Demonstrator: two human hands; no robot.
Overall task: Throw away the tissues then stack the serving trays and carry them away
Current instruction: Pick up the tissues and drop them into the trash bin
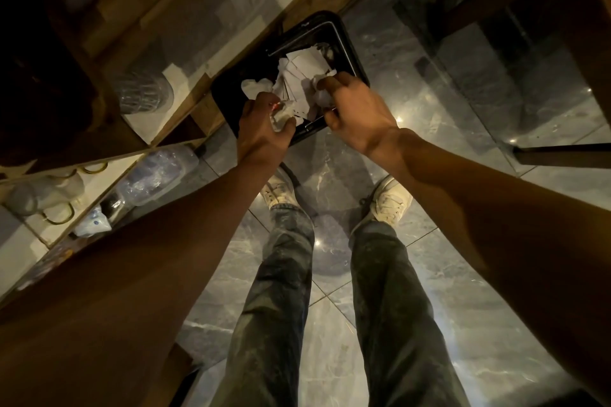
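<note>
A black square bin stands on the floor against the wooden shelf unit, holding white crumpled tissues and paper slips. My left hand hovers over the bin's near edge, closed on a crumpled white tissue. My right hand is over the bin's right side, its fingertips pinching another white tissue. No serving trays are in view.
A wooden shelf unit on the left holds glass jars, cups and plastic containers. My feet in white shoes stand on a glossy grey tiled floor. A dark table leg sits at the right.
</note>
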